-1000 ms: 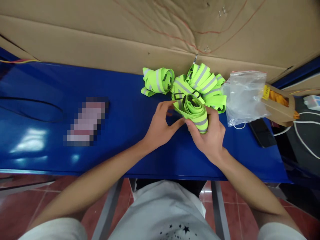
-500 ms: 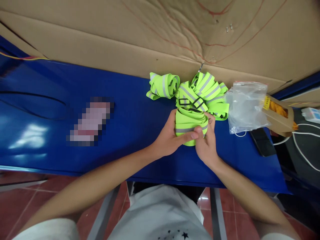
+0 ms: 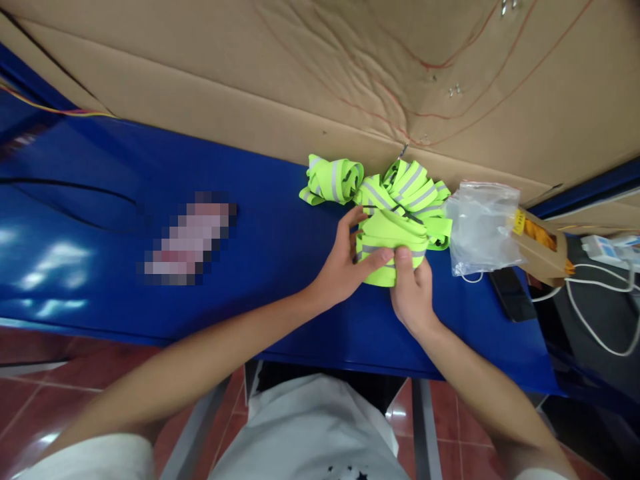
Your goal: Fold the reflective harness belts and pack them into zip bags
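Observation:
A folded neon-yellow reflective strap [image 3: 393,235] with a grey stripe is held between my two hands above the table. My left hand [image 3: 347,257] grips its left side, the thumb pressed across the front and the fingers partly lifted behind. My right hand [image 3: 414,287] pinches the lower right part, thumb on the front; its other fingers are mostly hidden behind the bundle. Just beyond lie more neon straps: a rolled bundle [image 3: 335,180] on the left and a looped pile [image 3: 413,187] with dark buckles, partly covered by the held strap.
Clear plastic bags [image 3: 485,227] lie right of the straps, beside a cardboard box [image 3: 543,247] with orange contents. A black phone [image 3: 514,297] and white cables [image 3: 590,313] are at the right. A blurred-out item [image 3: 190,240] lies left on the blue table [image 3: 270,253]. Cardboard [image 3: 225,87] stands behind.
My left fingers have loosened and spread upward behind the strap, and its top has fanned out slightly. The camera view has shifted a little.

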